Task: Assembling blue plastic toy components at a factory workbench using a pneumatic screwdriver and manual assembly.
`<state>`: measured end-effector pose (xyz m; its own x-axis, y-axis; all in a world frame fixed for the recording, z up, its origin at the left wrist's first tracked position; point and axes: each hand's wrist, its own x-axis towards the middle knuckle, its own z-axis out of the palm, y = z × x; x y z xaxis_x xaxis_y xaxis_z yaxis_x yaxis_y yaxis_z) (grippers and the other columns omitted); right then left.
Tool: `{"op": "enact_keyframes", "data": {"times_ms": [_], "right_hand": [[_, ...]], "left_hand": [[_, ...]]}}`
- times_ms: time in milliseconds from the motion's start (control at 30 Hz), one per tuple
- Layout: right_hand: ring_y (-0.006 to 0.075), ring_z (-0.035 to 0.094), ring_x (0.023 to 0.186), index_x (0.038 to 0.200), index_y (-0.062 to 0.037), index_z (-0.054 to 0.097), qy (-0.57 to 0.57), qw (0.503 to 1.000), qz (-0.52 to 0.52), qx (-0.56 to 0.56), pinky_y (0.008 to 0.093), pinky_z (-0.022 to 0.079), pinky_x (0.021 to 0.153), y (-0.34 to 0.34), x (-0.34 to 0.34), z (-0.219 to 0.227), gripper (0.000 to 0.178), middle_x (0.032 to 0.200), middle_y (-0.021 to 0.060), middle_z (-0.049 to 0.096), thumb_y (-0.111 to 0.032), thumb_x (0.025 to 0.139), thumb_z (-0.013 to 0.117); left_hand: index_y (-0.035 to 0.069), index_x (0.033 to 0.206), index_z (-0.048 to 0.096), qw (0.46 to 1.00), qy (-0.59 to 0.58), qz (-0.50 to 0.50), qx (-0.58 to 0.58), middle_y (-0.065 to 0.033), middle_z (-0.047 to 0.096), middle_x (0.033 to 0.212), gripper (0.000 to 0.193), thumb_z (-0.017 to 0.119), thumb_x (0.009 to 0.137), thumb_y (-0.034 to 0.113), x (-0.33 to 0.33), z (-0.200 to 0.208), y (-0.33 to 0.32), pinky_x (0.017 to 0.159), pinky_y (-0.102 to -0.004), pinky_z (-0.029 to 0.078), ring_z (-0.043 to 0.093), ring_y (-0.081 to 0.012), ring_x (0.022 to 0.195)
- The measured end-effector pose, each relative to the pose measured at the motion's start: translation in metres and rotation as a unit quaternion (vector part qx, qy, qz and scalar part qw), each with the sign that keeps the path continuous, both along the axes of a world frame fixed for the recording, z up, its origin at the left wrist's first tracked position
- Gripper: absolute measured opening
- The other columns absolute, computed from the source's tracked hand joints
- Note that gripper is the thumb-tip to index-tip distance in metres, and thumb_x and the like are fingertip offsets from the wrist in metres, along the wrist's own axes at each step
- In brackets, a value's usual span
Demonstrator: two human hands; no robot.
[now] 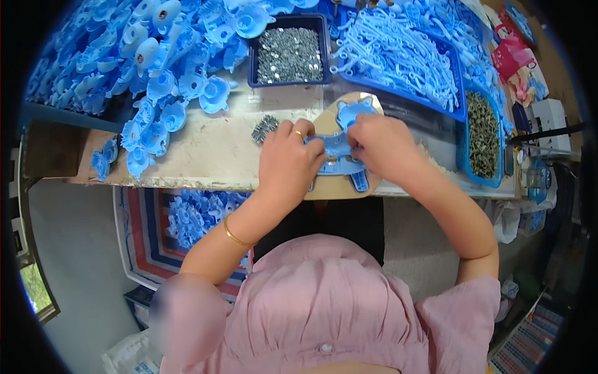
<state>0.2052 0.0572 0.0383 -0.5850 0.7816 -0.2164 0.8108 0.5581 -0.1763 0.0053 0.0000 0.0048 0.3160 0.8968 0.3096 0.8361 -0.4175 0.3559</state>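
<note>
A light-blue animal-shaped plastic shell [337,145] lies hollow side up on a tan board [333,188] at the table's near edge. My left hand [289,156], with a ring on one finger, has its fingers curled and closed on the shell's left side. Over the right side, my right hand [387,148] is closed, its bent fingertips down at the shell. Whatever small part may be between those fingertips is hidden. Beside my left knuckles sits a small pile of metal pieces [265,128].
At the back, a dark tray [251,73] holds small metal pieces. Right of it, a blue tray [398,98] holds long light-blue parts; a blue basket [462,149] holds dull metal pieces. Blue plastic shells [149,59] heap at left. A striped container [134,249] stands below the table.
</note>
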Motion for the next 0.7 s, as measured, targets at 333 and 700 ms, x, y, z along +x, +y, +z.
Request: {"op": "enact_keyframes", "data": {"times_ms": [333, 700], "right_hand": [[0.0385, 0.059, 0.12, 0.147, 0.0003, 0.037, 0.448, 0.776, -0.088, 0.435, 0.0437, 0.048, 0.102, 0.104, -0.083, 0.092, 0.066, 0.133, 0.0238, 0.056, -0.015, 0.091, 0.069], [0.0212, 0.07, 0.104, 0.12, 0.0013, 0.053, 0.588, 0.715, -0.064, 0.374, 0.031, 0.056, 0.084, 0.145, -0.082, 0.074, 0.053, 0.119, 0.0155, 0.066, -0.022, 0.084, 0.084]], "left_hand": [[0.011, 0.095, 0.069, 0.998, -0.03, 0.054, 0.031, -0.0056, 0.065, 0.083, 0.018, 0.073, 0.086, 0.026, -0.028, 0.016, 0.052, 0.069, -0.0415, 0.052, 0.065, -0.0287, 0.089], [0.014, 0.091, 0.071, 0.995, 0.087, 0.042, -0.003, -0.0052, 0.065, 0.092, 0.021, 0.079, 0.079, 0.029, -0.048, -0.013, 0.162, 0.075, -0.0443, 0.054, 0.065, -0.029, 0.094]]}}
